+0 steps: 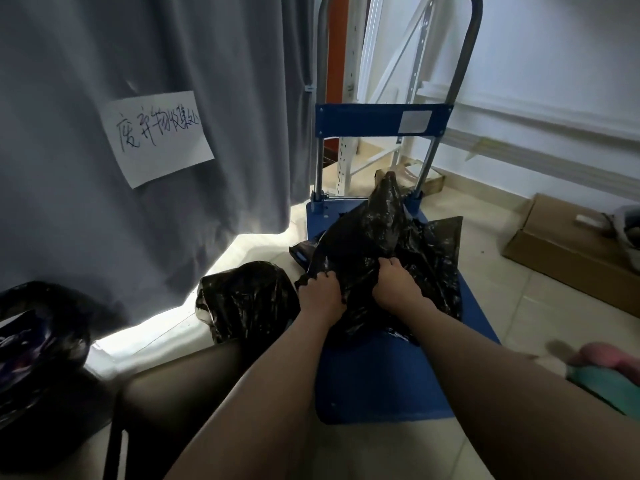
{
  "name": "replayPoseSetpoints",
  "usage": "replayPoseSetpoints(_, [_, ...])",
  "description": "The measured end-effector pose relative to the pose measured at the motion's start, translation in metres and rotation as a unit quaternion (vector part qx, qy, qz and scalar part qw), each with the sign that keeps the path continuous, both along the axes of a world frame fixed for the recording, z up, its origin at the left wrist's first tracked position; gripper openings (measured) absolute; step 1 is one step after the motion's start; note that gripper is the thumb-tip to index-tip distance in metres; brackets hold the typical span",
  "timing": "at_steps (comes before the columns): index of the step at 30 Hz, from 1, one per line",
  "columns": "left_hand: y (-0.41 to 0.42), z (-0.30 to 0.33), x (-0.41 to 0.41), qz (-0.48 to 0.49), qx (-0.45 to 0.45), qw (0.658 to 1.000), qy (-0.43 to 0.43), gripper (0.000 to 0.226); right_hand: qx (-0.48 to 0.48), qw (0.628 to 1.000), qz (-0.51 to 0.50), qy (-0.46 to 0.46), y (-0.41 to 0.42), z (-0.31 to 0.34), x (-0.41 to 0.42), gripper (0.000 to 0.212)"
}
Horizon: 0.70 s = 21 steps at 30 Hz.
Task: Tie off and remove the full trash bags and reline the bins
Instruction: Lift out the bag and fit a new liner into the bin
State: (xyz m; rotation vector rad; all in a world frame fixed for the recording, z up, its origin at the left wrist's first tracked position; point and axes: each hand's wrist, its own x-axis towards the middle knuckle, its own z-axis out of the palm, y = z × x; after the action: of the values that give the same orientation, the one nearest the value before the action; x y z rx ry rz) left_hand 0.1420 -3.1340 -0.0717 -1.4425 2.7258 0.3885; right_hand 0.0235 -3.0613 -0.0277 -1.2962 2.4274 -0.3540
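Trash bag (377,237) — the black crinkly one — is lying crumpled on the blue deck of a hand cart (374,375), and both hands are bunching it up. Left hand (320,295) is gripping a wad of the plastic at the bag's near left edge, fingers curled tight into it. Right hand (394,284) is sitting just beside the left, also clamped on the plastic, knuckles up. The bag's far end is poking up past both hands toward the cart's metal handle (446,98).

Just left of the left hand, another black bag (246,299) is sitting on the tile floor, looking full-ish and touching the cart's edge — can't tell whether it's tied. Further left, a dark bin (31,344) with a black liner is peeking into the corner. Beyond that, a grey curtain (138,98) is hanging with a handwritten paper sign (159,136) stuck on it. Well off to the right of the right hand, a cardboard box (568,244) is resting on the floor.
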Motion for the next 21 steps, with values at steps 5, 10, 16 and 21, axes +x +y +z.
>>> replayPoseSetpoints(5, [-0.005, 0.003, 0.002, -0.006, -0.085, 0.991, 0.099, 0.026, -0.042, 0.999, -0.001, 0.031, 0.001, 0.003, 0.007, 0.031])
replayPoseSetpoints(10, [-0.020, 0.076, 0.018, -0.032, -0.102, 0.968, 0.228, 0.013, -0.203, 0.970, -0.020, 0.131, -0.008, 0.040, 0.030, 0.063])
replayPoseSetpoints(16, [-0.021, 0.173, 0.078, -0.101, -0.152, 0.926, 0.332, 0.011, -0.188, 0.950, -0.004, 0.250, -0.023, 0.088, 0.069, 0.047])
replayPoseSetpoints(21, [-0.017, 0.212, 0.156, -0.044, -0.157, 0.919, 0.360, 0.023, -0.218, 0.973, 0.029, 0.064, -0.029, 0.129, 0.125, 0.030])
